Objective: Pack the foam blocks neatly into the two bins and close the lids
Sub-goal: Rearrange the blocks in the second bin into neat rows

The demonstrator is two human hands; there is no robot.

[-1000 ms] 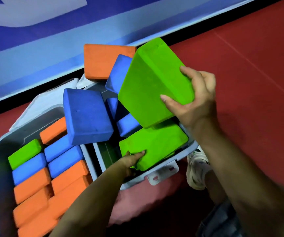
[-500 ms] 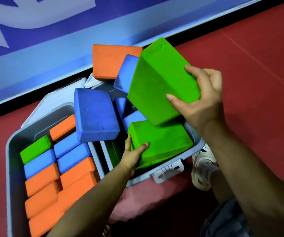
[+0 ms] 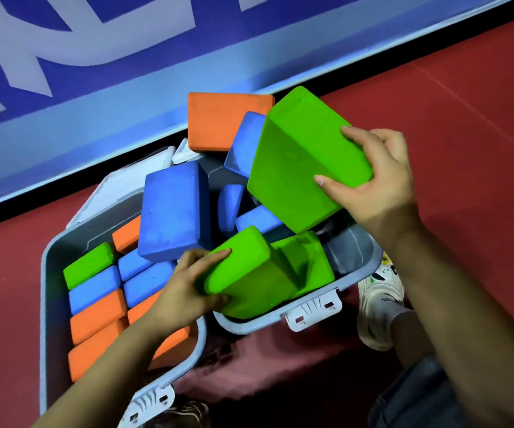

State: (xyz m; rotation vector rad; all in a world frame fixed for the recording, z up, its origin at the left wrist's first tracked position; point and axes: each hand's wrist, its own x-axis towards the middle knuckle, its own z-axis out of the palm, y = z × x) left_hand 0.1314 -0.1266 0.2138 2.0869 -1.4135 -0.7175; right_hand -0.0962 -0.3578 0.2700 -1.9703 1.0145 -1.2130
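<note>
Since one second ago, our left hand [image 3: 187, 288] grips and tilts up the lower green block [image 3: 243, 273]; right hand [image 3: 379, 177] holds another green block [image 3: 299, 162] at 1 o'clock. Packing the right bin [image 3: 357, 261]; next, seat both flat.

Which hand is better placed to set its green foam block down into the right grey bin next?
Probably left: the left hand grips its green foam block already low inside the right grey bin; the right hand holds its block above.
</note>
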